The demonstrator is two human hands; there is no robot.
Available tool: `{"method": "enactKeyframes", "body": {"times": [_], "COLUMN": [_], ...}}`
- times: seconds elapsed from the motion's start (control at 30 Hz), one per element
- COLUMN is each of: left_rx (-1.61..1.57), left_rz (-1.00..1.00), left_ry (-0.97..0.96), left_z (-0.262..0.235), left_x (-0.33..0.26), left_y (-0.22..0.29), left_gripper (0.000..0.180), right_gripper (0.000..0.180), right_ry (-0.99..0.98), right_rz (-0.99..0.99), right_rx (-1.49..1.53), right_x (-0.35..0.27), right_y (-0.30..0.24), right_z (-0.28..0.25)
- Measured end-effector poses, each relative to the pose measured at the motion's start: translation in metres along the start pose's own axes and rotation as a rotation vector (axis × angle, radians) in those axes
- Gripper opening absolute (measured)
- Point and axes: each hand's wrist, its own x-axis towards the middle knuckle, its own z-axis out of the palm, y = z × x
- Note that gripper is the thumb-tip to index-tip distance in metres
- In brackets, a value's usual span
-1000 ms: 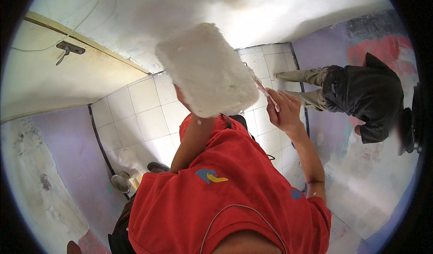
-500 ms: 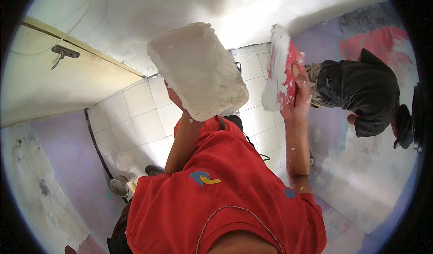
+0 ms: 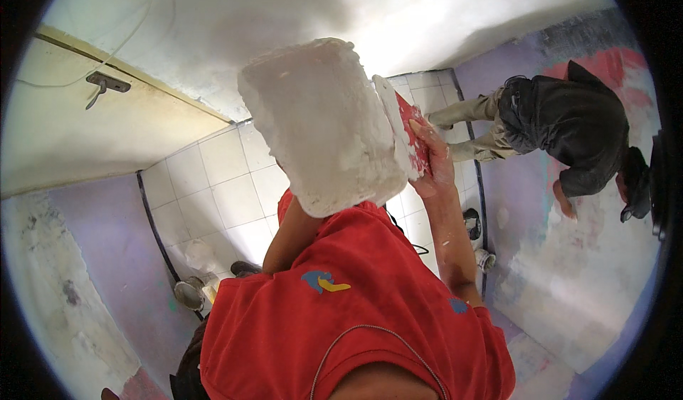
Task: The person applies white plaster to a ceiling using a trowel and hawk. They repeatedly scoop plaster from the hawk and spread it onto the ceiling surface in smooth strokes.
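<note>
A rectangular plaster hawk [image 3: 320, 123], its top coated in wet white plaster, is held up in front of my chest. My left forearm [image 3: 293, 231] runs up beneath it; the board hides nearly all of my left hand, which grips it from below. My right hand [image 3: 434, 160] is closed around a red trowel [image 3: 414, 133] smeared with white plaster. The trowel stands on edge, its white-coated face against or very close to the hawk's right edge. White specks dot my right hand and forearm.
A co-worker [image 3: 569, 130] in dark clothes bends by the patchy wall [image 3: 569, 265] on the right. At left are a door with a dark handle [image 3: 107, 83] and a bucket [image 3: 188, 293] on the tiled floor [image 3: 228, 179]. Another small container [image 3: 485, 260] sits at right.
My right hand has brought the trowel left and slightly down to the hawk's right edge. The hawk has shifted a little right and down. The co-worker's legs and arm show more.
</note>
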Motion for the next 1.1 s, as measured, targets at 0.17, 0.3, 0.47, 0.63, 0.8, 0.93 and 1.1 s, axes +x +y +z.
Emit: {"method": "enactKeyframes", "body": {"times": [0.17, 0.3, 0.47, 0.63, 0.8, 0.93, 1.1], "left_rx": [0.008, 0.044, 0.052, 0.189, 0.157, 0.103, 0.177], "left_rz": [-0.023, -0.047, -0.182, -0.316, -0.376, -0.342, -0.323], "left_ry": [-0.021, -0.074, -0.262, -0.2, -0.176, -0.165, -0.197], "left_z": [-0.002, 0.0, 0.033, 0.058, 0.057, 0.053, 0.058], "left_x": [-0.009, -0.019, 0.007, 0.006, 0.015, 0.024, 0.025], "left_y": [-0.003, -0.001, 0.009, 0.011, 0.001, 0.003, 0.003], "left_gripper": [0.049, 0.049, 0.049, 0.051, 0.054, 0.057, 0.055], "right_gripper": [0.031, 0.046, 0.024, 0.027, 0.031, 0.034, 0.033], "right_ry": [0.193, 0.142, -0.036, -0.425, -0.597, -0.7, -0.519], "right_rz": [-0.214, -0.55, -0.783, -0.739, -0.853, -0.646, -0.906], "right_rx": [-0.109, -0.251, -0.839, -1.719, -2.162, -2.059, -2.062], "right_x": [0.005, -0.01, -0.01, 0.0, 0.004, -0.01, 0.009], "right_y": [-0.006, -0.056, -0.101, -0.108, -0.098, -0.097, -0.109], "right_z": [-0.024, -0.015, 0.062, 0.141, 0.15, 0.144, 0.133]}}
